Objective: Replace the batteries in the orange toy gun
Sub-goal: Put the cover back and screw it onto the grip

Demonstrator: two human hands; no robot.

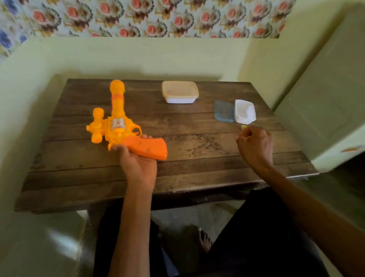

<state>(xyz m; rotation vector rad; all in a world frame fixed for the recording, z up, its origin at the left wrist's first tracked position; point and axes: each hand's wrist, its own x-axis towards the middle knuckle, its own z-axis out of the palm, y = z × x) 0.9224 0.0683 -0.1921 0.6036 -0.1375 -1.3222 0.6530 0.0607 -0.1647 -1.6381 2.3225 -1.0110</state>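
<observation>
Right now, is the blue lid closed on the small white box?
No, the blue lid lies flat on the table beside the small white box, which stands open.

Head view, steeply down, table (201, 169) near.

In right grip (256, 144), small yellow item (243, 126): too small and blurred to identify. Contents of lidded tub (180, 92) hidden under cloudy lid.

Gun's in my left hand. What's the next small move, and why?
Probably bring the right hand, pinching a small yellowish item, over to the toy gun; the left hand grips its handle, which looks unopened.
</observation>
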